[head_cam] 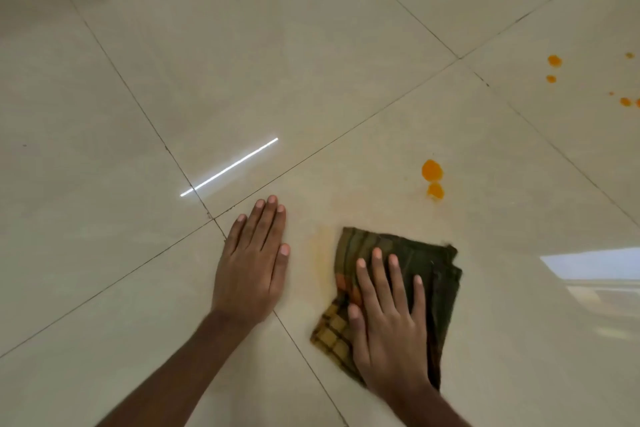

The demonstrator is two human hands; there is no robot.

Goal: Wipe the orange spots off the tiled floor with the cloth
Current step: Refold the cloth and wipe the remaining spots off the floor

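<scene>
A folded dark green and yellow checked cloth (426, 263) lies flat on the beige tiled floor (242, 45). My right hand (388, 319) presses on it with straight, spread fingers. My left hand (252, 267) rests flat on the bare tile to the left of the cloth, fingers straight and together. A faint yellow smear (320, 253) marks the tile between the two hands. Two orange spots (432, 170) lie close together beyond the cloth, up and to the right. Several smaller orange spots (554, 61) dot the tile at the far right.
Dark grout lines (138, 104) cross the floor diagonally and meet just left of my left hand. A bright strip of reflected light (228, 167) lies on the tile beyond that hand. A pale window reflection (592, 263) shows at the right edge.
</scene>
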